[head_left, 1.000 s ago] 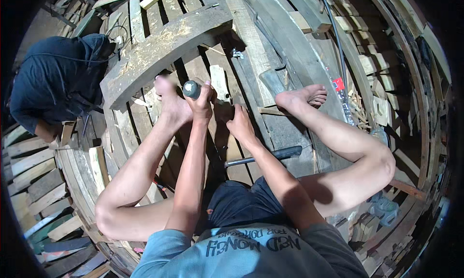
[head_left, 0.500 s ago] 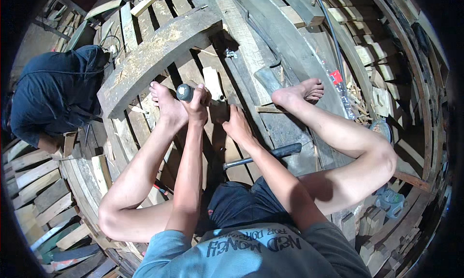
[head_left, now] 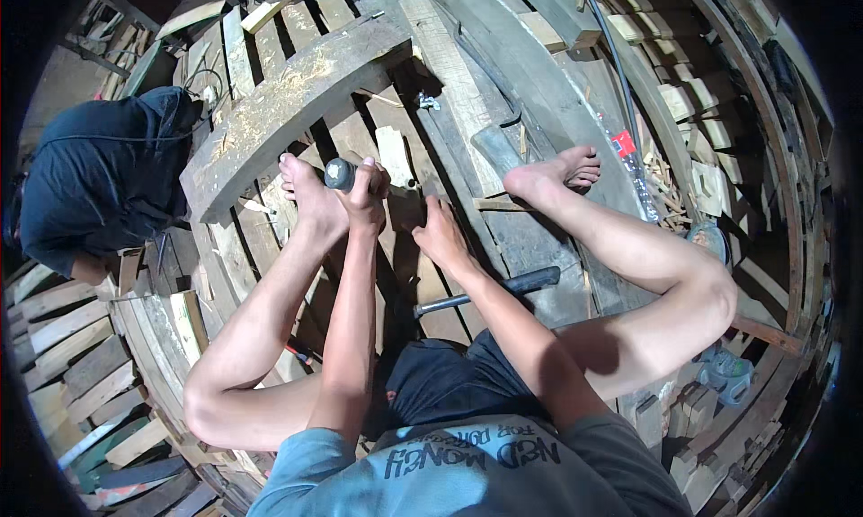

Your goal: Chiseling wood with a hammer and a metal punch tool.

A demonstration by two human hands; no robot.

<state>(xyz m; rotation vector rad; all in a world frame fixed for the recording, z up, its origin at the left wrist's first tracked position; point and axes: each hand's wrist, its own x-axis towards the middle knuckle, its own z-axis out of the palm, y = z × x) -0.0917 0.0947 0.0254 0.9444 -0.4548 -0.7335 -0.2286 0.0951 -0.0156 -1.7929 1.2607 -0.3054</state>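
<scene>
My left hand (head_left: 364, 198) is closed around a dark tool with a thick, rounded end (head_left: 339, 173) that bears a pale patch. Its working end is hidden beneath the hand. Just beyond, a pale wood piece (head_left: 394, 155) lies on the slats. To the right, my right hand (head_left: 440, 236) is low over the boards, fingers bent downward and close together; whatever is under the fingertips is in shadow. Beneath my right forearm lies a bar with a black grip (head_left: 530, 280). My bare feet rest on either side of the hands.
A curved timber (head_left: 292, 94) strewn with shavings arches beyond my left foot. A hatchet-like flat blade (head_left: 501, 150) lies near my right foot. Another person in dark clothing (head_left: 103, 180) bends at the left. Stacked wood (head_left: 81, 373) fills the lower left; a clear plastic jug (head_left: 726, 375) stands right.
The left hand and its tool have shifted very slightly. My right hand stays almost in place, and the person at the left has moved a little.
</scene>
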